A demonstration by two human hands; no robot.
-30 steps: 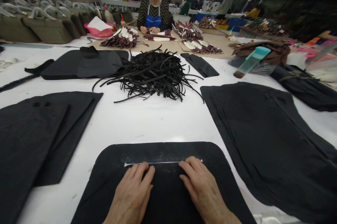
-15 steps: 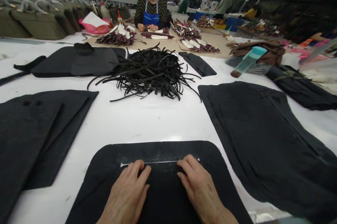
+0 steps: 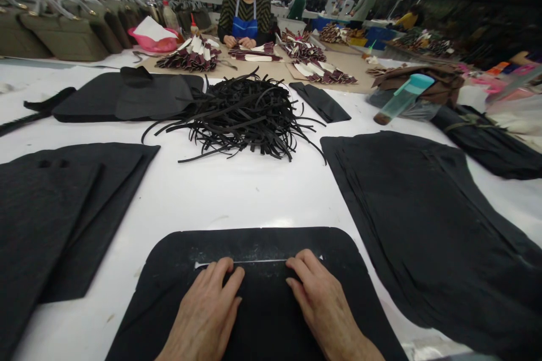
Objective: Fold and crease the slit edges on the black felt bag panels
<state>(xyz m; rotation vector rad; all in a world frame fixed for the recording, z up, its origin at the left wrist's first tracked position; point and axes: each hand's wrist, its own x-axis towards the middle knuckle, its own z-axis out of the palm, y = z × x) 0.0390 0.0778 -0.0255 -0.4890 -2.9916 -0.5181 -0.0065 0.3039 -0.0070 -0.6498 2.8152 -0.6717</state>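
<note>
A black rounded panel [image 3: 262, 242] lies flat on the white table right in front of me, with a thin pale slit line [image 3: 260, 261] running across it. My left hand [image 3: 207, 313] rests flat on the panel, fingers stretched out, fingertips at the left part of the slit. My right hand [image 3: 324, 307] lies flat too, its fingertips touching the slit's right part. Neither hand holds anything.
A heap of black strips [image 3: 243, 115] sits mid-table. Stacks of black panels lie left [image 3: 55, 208], right [image 3: 427, 220] and at the back left [image 3: 127, 101]. A teal-capped bottle [image 3: 402, 98] lies at the right. Across the table a person in a blue apron [image 3: 245, 13] works on maroon pieces.
The view has shifted slightly. Both hands stay flat on the panel at the slit, barely moved.
</note>
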